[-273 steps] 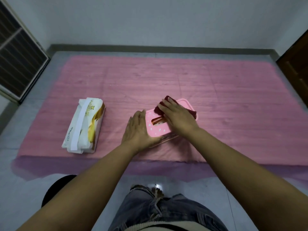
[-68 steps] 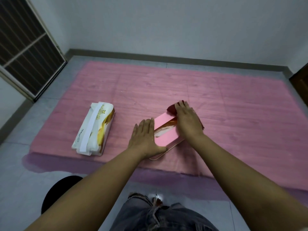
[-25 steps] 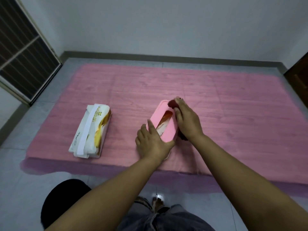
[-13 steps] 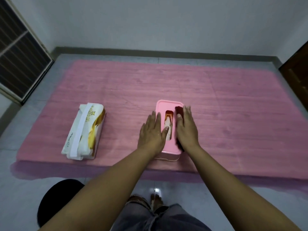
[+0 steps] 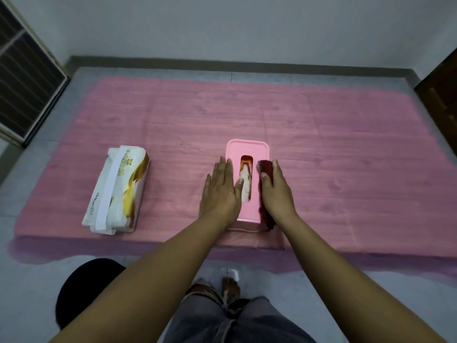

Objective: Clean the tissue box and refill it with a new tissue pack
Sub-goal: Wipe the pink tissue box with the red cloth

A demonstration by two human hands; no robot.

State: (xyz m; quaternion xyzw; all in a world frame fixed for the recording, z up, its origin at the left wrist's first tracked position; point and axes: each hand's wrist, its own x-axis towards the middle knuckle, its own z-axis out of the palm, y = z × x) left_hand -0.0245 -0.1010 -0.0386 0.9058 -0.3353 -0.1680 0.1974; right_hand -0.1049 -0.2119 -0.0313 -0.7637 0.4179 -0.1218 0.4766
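Both forearms reach forward side by side. The left hand (image 5: 220, 191) lies flat, fingers straight and together. The right hand (image 5: 276, 191) lies palm down, fingers extended.

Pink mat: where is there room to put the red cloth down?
Bare mat stretches right of the tissue box, and also behind it toward the wall. A narrower free strip lies between the tissue pack and the left hand. Around the box it is crowded: both hands and the red cloth.
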